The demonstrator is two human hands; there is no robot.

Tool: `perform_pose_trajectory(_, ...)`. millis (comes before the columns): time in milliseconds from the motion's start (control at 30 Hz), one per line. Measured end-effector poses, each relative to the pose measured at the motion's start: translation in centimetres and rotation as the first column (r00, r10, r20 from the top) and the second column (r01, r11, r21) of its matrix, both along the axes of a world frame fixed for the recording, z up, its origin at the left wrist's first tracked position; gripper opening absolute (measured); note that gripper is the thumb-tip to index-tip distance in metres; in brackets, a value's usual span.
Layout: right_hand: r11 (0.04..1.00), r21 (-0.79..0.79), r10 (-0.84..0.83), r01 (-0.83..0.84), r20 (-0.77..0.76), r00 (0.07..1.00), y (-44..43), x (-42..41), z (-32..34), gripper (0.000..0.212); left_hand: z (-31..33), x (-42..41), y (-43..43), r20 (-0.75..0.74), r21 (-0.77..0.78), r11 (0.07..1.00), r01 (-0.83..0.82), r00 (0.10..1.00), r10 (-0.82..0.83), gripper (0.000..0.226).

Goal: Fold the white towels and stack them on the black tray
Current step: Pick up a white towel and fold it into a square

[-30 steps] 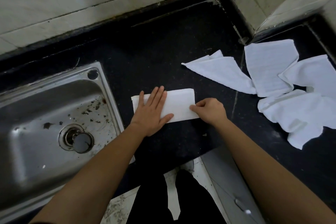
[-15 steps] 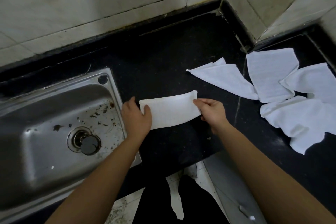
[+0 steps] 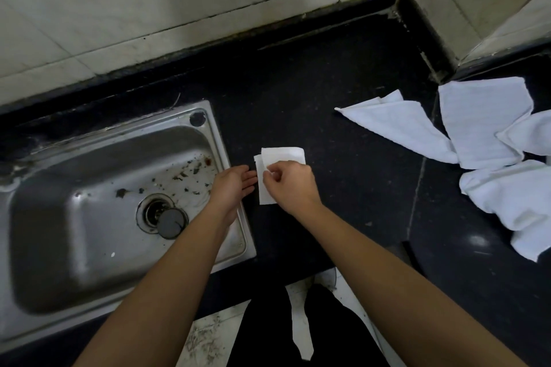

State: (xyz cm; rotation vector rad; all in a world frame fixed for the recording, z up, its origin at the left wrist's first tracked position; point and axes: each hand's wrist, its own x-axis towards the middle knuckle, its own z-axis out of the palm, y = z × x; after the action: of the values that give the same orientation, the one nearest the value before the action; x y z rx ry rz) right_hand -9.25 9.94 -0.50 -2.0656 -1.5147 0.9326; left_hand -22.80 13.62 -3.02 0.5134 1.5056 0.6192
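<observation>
A small folded white towel (image 3: 281, 158) lies on the black counter (image 3: 298, 92) just right of the sink. My right hand (image 3: 290, 185) covers its right half and pinches the folded-over edge between thumb and fingers. My left hand (image 3: 234, 186) lies beside the towel's left edge with straight fingers touching it. Several unfolded white towels (image 3: 483, 140) lie in a loose heap at the right. No black tray shows in view.
A steel sink (image 3: 98, 205) with dirt specks and a drain plug (image 3: 171, 222) fills the left. A tiled wall (image 3: 179, 3) runs behind the counter, with a corner at the upper right. The counter's front edge is near my body.
The towel was a long strip held by both ends; my right hand has brought its right end over to the left, halving it. My left hand let go and now lies open beside it.
</observation>
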Motion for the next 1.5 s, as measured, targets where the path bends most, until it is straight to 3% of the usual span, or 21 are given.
perform_pose_trajectory(200, 0.99, -0.079, 0.116, -0.119, -0.048, 0.992, -0.4, -1.0, -1.4, 0.035, 0.0, -0.3, 0.0, 0.044, -0.02, 1.0, -0.014, 0.999, 0.015, 0.035)
perform_pose_trajectory(300, 0.998, 0.024, 0.058, -0.057, -0.052, 0.997, -1.1, 0.7, -1.3, 0.03, -0.1, -0.3, 0.0, 0.044, -0.012, 1.0, 0.004, 0.999, -0.004, 0.036)
perform_pose_trajectory(367, 0.984, 0.178, 0.014, -0.009, -0.024, 1.0, -2.1, 2.5, -1.7, 0.023, -0.3, -0.1, -0.1, -0.046, 0.037, 0.999, 0.033, 0.998, -0.031, 0.034)
perform_pose_trajectory(433, 0.936, 0.336, 0.063, -0.101, 0.125, 0.99, -3.2, 4.3, -2.6, 0.025, -0.4, 0.0, -0.6, -0.296, 0.174, 0.967, 0.189, 0.946, -0.132, 0.032)
perform_pose_trajectory(467, 0.914, 0.357, 0.111, -0.194, 0.242, 0.964, -3.5, 5.1, -3.3, 0.03, -0.5, -0.2, -1.0, -0.461, 0.259, 0.9, 0.349, 0.864, -0.203, 0.035)
perform_pose_trajectory(533, 0.898, 0.218, 0.258, -0.382, 0.442, 0.859, -3.7, 6.4, -4.1, 0.046, -0.6, -0.5, -1.9, -0.763, 0.309, 0.629, 0.713, 0.581, -0.284, 0.044)
perform_pose_trajectory(600, 0.883, 0.006, 0.396, -0.47, 0.529, 0.751, -3.3, 7.1, -4.4, 0.06, -1.0, -0.7, -2.2, -0.923, 0.135, 0.338, 0.932, 0.242, -0.299, 0.055)
perform_pose_trajectory(633, 0.871, -0.051, 0.432, -0.489, 0.554, 0.711, -2.9, 7.2, -4.5, 0.064, -1.2, -0.7, -2.2, -0.949, 0.023, 0.239, 0.971, 0.097, -0.302, 0.058)
perform_pose_trajectory(700, 0.854, -0.113, 0.471, -0.508, 0.585, 0.661, -2.0, 7.1, -4.8, 0.071, -1.9, -0.8, -1.6, -0.946, -0.142, 0.143, 0.98, -0.091, -0.312, 0.062)
perform_pose_trajectory(767, 0.848, -0.171, 0.497, -0.502, 0.583, 0.642, -1.3, 7.2, -5.3, 0.077, -2.3, -1.0, -0.9, -0.933, -0.216, 0.108, 0.97, -0.173, -0.314, 0.063)
perform_pose_trajectory(900, 0.85, -0.284, 0.521, -0.444, 0.578, 0.629, -1.2, 8.3, -6.2, 0.08, -3.2, -1.6, -0.1, -0.925, -0.238, 0.059, 0.969, -0.208, -0.32, 0.064)
perform_pose_trajectory(1100, 0.842, -0.33, 0.54, -0.427, 0.523, 0.66, -1.3, 8.5, -4.8, 0.083, -3.4, -1.9, -0.1, -0.926, -0.235, 0.044, 0.971, -0.21, -0.314, 0.064)
perform_pose_trajectory(1200, 0.967, -0.078, 0.249, -0.241, 0.471, 0.846, -2.2, 8.6, -3.8, 0.075, -3.2, -2.2, -0.3, -0.936, -0.159, 0.108, 0.981, -0.115, -0.334, 0.069)
perform_pose_trajectory(1267, 0.999, 0.048, -0.007, -0.009, 0.319, 0.948, -2.3, 8.6, -3.2, 0.056, -3.0, -2.4, -0.9, -0.957, -0.099, 0.145, 0.985, -0.054, -0.283, 0.071)
perform_pose_trajectory(1333, 0.982, -0.109, -0.14, 0.152, 0.11, 0.984, -1.5, 8.1, -2.3, 0.047, -3.2, -2.8, -1.5, -0.964, -0.112, 0.101, 0.989, -0.084, -0.254, 0.073)
perform_pose_trajectory(1400, 0.948, -0.288, -0.132, 0.137, 0.037, 0.991, -0.4, 7.6, -1.7, 0.054, -3.5, -3.1, -1.9, -0.952, -0.16, 0.054, 0.986, -0.14, -0.271, 0.077)
perform_pose_trajectory(1500, 0.904, -0.424, -0.056, 0.058, 0.016, 0.998, 0.7, 6.5, -1.3, 0.055, -3.8, -3.3, -1.6, -0.936, -0.212, 0.041, 0.976, -0.19, -0.296, 0.078)
